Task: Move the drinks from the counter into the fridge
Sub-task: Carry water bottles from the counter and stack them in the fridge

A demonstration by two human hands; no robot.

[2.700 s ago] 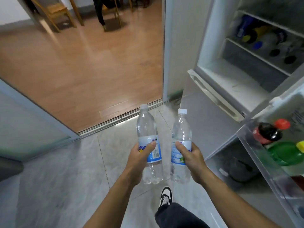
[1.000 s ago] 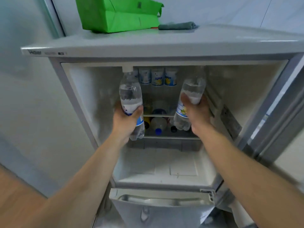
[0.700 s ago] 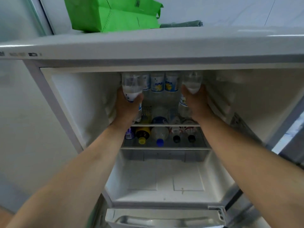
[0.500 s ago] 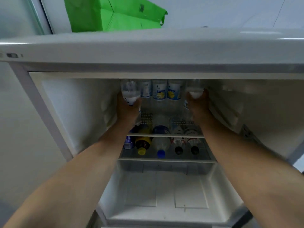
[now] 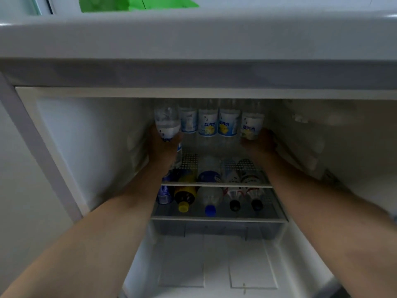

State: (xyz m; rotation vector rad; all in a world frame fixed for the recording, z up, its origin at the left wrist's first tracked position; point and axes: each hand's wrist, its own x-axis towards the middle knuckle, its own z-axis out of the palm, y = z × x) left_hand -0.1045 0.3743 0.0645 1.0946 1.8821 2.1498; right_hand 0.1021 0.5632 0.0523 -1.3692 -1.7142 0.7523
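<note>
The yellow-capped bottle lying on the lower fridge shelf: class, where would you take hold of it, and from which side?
Grip the yellow-capped bottle at its neck, just behind the cap, coming straight in from the open front. It lies on its side with the cap facing outward, and other bottles lie close on both sides, so the fingers probably have little room round the body. Slide it out along the lower shelf.
</note>
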